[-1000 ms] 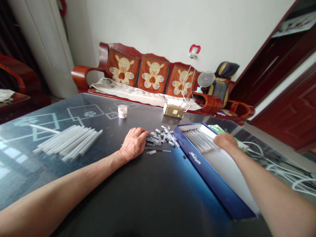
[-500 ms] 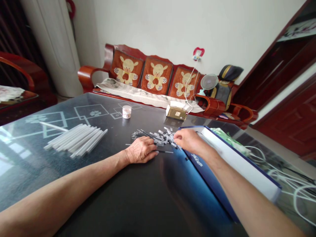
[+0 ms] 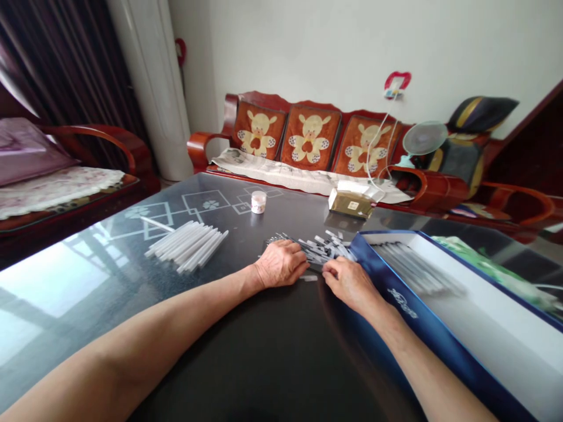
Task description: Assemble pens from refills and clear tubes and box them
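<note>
The left hand point(image 3: 282, 263) lies at the refills point(image 3: 314, 249), fingers curled; whether its grip holds one, I cannot tell. The right hand point(image 3: 349, 281) has a narrow grip, thumb near forefinger, contents unclear. The refills, dark with pale caps, lie in a loose heap on the bench point(image 3: 246, 351), beside the blue box point(image 3: 440, 328).
</note>
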The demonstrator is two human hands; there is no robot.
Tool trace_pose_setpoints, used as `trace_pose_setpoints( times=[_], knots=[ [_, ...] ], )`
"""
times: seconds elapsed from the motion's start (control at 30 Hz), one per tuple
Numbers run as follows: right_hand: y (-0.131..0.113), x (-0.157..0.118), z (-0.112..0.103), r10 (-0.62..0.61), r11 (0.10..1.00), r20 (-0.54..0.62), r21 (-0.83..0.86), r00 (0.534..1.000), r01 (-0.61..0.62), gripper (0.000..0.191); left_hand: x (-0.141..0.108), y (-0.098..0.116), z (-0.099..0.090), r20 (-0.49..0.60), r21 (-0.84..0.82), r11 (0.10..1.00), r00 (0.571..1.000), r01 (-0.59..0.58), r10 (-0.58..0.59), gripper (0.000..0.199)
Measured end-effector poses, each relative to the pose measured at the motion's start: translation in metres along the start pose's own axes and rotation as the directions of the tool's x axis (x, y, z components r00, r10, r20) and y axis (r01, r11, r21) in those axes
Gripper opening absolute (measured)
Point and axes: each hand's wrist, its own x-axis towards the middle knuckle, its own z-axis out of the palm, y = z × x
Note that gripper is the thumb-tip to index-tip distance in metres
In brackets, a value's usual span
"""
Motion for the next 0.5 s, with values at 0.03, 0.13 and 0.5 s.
trace_pose_setpoints(
  times=[0.03,0.13,0.5],
  knots=[
    [0.000,0.000,0.001,0.000,1.000,-0.005,0.001,1.000,0.000,0.015,0.003,-0.004,-0.008,0.032,0.032,0.998,0.998,0.055,-0.056,0.039],
    [-0.004,0.001,0.000,0.030,0.999,0.037,-0.013,0.999,-0.030,0.015,0.011,-0.030,-0.040,0.159,0.201,0.906,0.900,0.372,-0.405,0.032],
    [-0.018,0.005,-0.016,0.137,0.990,0.204,-0.066,0.969,-0.126,0.020,-0.013,-0.108,-0.068,0.365,0.476,0.568,0.436,0.672,-0.823,0.034]
  ],
)
